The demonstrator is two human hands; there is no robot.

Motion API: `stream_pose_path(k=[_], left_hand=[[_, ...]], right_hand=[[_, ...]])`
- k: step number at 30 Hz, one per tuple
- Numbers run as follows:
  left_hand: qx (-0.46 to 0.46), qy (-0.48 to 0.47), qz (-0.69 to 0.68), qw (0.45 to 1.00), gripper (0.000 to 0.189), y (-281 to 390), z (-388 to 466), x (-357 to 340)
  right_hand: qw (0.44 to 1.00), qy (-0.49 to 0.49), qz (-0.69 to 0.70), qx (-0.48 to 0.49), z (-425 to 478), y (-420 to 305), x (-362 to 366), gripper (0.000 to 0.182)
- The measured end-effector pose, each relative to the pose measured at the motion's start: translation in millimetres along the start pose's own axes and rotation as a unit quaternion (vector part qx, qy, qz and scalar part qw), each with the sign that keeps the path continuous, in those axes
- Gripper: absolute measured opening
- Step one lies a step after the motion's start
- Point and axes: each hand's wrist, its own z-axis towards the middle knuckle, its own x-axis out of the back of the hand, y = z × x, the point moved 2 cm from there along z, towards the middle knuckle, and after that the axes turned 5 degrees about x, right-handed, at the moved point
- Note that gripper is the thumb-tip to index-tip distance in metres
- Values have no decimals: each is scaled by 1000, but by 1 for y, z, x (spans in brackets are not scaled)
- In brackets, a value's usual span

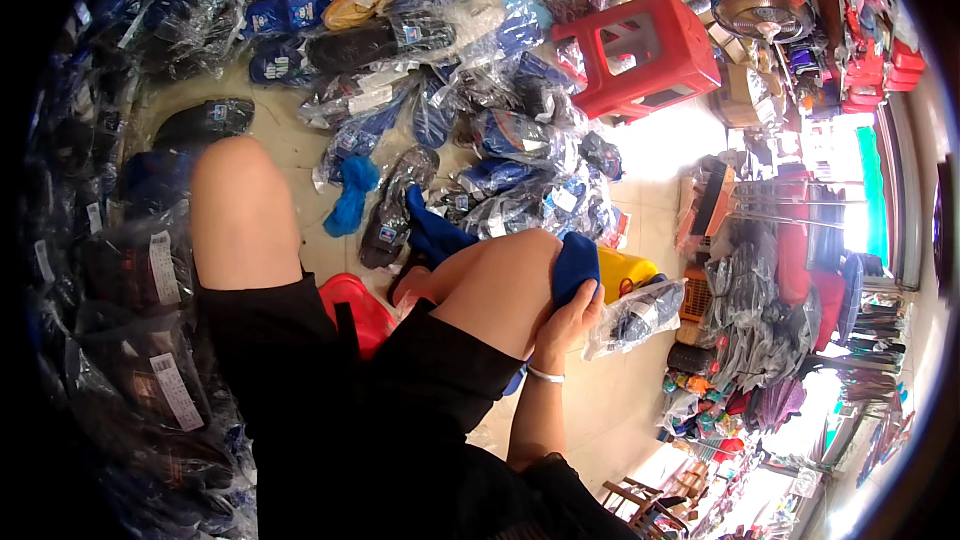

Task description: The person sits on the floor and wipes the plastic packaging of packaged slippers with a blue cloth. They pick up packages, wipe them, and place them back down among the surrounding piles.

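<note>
My right hand [572, 321], with a light band at the wrist, grips the lower edge of a dark blue cloth-like item [576, 268]. That item lies against my right knee [525, 259], and my fingers partly hide it. My left hand is out of view. Just right of my right hand is a clear plastic bag [637, 319] with dark footwear inside. Between my legs on the floor lie a grey slipper in plastic [397, 206], a crumpled blue plastic bag [351, 195] and another blue item [436, 231], partly behind my leg.
Bagged slippers and sandals [510, 135] cover much of the tiled floor ahead, and more bagged footwear [142, 360] is heaped at left. A red plastic stool [637, 52] lies tipped beyond. At right are a broom [716, 199], a yellow container [626, 270] and a fan [763, 11].
</note>
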Motion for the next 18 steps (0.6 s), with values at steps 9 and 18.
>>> stream_pose_path(k=[9, 18], left_hand=[[-5, -6, 16, 1000, 35, 4, -3, -2], [-16, -14, 73, 997, 34, 1, -8, 38]], right_hand=[[1000, -6, 8, -7, -2, -5, 0, 27], [989, -20, -127, 78, -20, -12, 23, 27]])
